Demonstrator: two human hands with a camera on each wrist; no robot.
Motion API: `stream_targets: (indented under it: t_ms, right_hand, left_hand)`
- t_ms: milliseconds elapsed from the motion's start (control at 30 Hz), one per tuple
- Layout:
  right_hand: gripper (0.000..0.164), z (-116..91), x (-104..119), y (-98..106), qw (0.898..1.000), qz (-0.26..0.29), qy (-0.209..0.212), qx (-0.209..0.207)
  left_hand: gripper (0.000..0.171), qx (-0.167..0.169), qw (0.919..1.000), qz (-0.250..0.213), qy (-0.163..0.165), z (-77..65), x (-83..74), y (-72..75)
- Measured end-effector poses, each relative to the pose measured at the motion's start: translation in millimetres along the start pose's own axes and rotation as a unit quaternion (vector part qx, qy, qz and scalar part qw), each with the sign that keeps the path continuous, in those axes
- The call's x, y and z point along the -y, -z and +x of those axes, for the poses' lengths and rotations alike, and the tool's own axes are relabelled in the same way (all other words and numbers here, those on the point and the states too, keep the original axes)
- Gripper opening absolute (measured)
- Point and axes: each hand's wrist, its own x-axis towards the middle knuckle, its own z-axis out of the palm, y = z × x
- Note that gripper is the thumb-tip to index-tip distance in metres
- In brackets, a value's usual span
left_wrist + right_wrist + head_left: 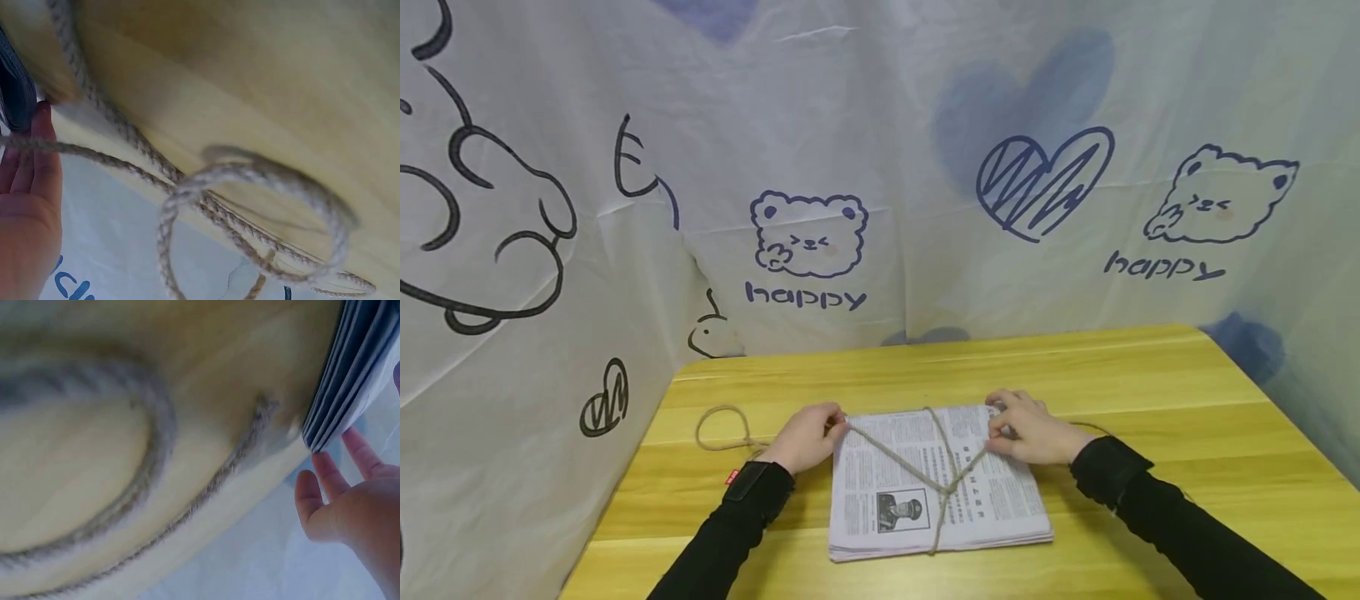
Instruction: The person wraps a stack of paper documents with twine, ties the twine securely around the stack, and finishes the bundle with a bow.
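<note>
A flat stack of newspapers point(1015, 500) lies on the table, with twine point(895, 457) around it that crosses on top, right of a printed portrait. At the stack's far left corner my left hand point(805, 437) pinches one strand between thumb and fingers. My right hand point(1030, 429) is over the far right corner and pinches the other strand, fingertips near the paper's edge. Both strands slant to the crossing, forming a V. In the right wrist view, fingers point(330, 475) touch the folded newspaper edges point(344, 381); the pinch itself is hidden there.
Left of the stack, spare twine lies in a loop point(722, 408) on the yellow wooden table point(775, 379). More twine point(206, 490) curves over the table at the right, one cut end visible. A printed white cloth point(910, 150) hangs behind and at both sides.
</note>
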Motion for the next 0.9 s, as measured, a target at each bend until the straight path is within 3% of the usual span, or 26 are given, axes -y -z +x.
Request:
stream_targets:
  t_ms: [200,367,467,567,733,900]
  right_hand:
    - [0.028,-2.0,-0.2,-7.5,0.998,-0.009,0.034,-0.044]
    - [0.015,2.2,8.5,-4.3,0.990,0.103,0.057,-0.083]
    - [0.017,6.3,19.2,1.1,0.980,0.180,0.046,-0.070]
    - [0.021,13.0,28.9,3.6,0.973,0.217,0.036,-0.064]
    - [0.023,23.4,33.8,3.1,0.974,0.218,0.020,-0.064]
    - [0.023,20.5,23.6,2.2,0.977,0.208,0.001,-0.052]
  left_hand:
    - [0.012,-0.034,0.9992,0.014,0.014,1.6,1.3,-1.5]
    - [0.012,-0.057,0.9978,-0.002,0.036,-0.3,1.0,2.5]
    - [0.013,-0.076,0.9957,-0.040,0.036,0.0,-5.4,7.4]
    - [0.018,-0.091,0.9924,-0.078,0.025,1.9,-13.9,12.3]
    - [0.022,-0.098,0.9923,-0.073,0.019,5.0,-20.1,16.9]
    - [0.018,-0.075,0.9958,-0.030,0.042,-2.8,-6.0,21.8]
